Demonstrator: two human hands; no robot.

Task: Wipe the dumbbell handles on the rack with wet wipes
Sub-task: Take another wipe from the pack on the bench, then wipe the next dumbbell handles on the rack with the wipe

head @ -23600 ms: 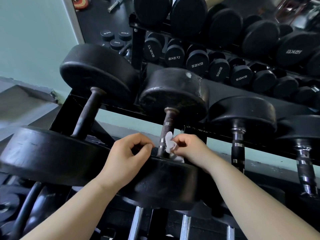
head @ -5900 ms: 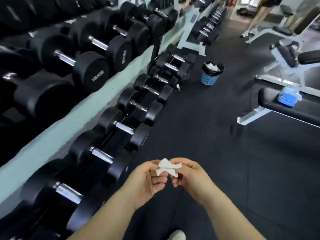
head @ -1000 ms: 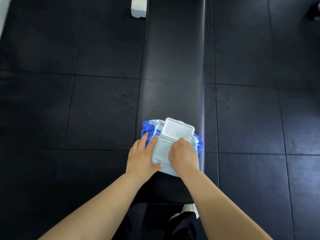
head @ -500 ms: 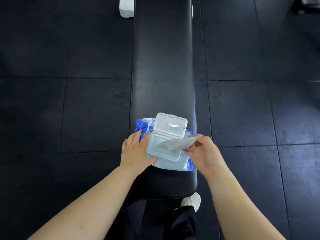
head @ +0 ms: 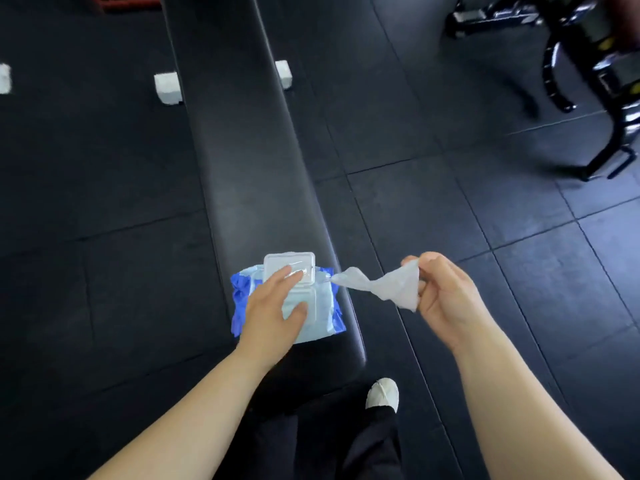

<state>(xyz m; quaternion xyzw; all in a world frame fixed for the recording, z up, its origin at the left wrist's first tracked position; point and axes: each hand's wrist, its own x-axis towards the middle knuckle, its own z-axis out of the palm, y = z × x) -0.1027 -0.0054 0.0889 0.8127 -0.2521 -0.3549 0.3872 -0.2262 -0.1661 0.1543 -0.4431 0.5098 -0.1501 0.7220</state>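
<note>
A blue and white pack of wet wipes (head: 325,313) lies on the near end of a black padded bench (head: 249,161), its clear flip lid (head: 289,263) standing open. My left hand (head: 273,313) presses flat on the pack with straight fingers. My right hand (head: 443,292) is to the right of the bench and pinches a white wet wipe (head: 384,284). The wipe stretches back toward the pack, its far tip at the pack's right edge. No dumbbells or rack are in view.
Dark rubber floor tiles surround the bench. White bench feet (head: 168,88) stand at the far left. A black machine frame (head: 588,81) fills the top right. My white shoe (head: 382,394) and dark trouser legs show below the bench end.
My right hand has drawn the wipe out of the pack and moved off to the right. My left hand has slid up onto the lid area. The view has tilted and swung.
</note>
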